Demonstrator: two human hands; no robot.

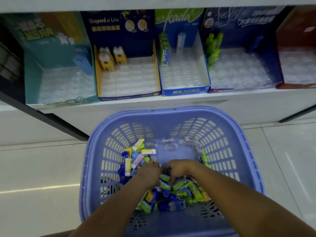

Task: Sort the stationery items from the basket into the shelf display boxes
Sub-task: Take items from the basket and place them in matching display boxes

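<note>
A purple plastic basket stands on the floor under the shelf, holding a heap of small stationery items in green, blue, yellow and pink wrappers. Both my hands are down in the heap. My left hand lies among the items with fingers curled; what it holds is hidden. My right hand has its fingers curled down into the green packs; its grasp is hidden too. On the shelf stand display boxes: a teal box, a navy box with dog-shaped items, a blue box, and a dark blue box with green bottles.
A red display box stands at the far right of the shelf. Clear plastic trays line the box floors. Several clear plastic pieces lie at the basket's far end. A dark shelf frame runs diagonally at left. Tiled floor surrounds the basket.
</note>
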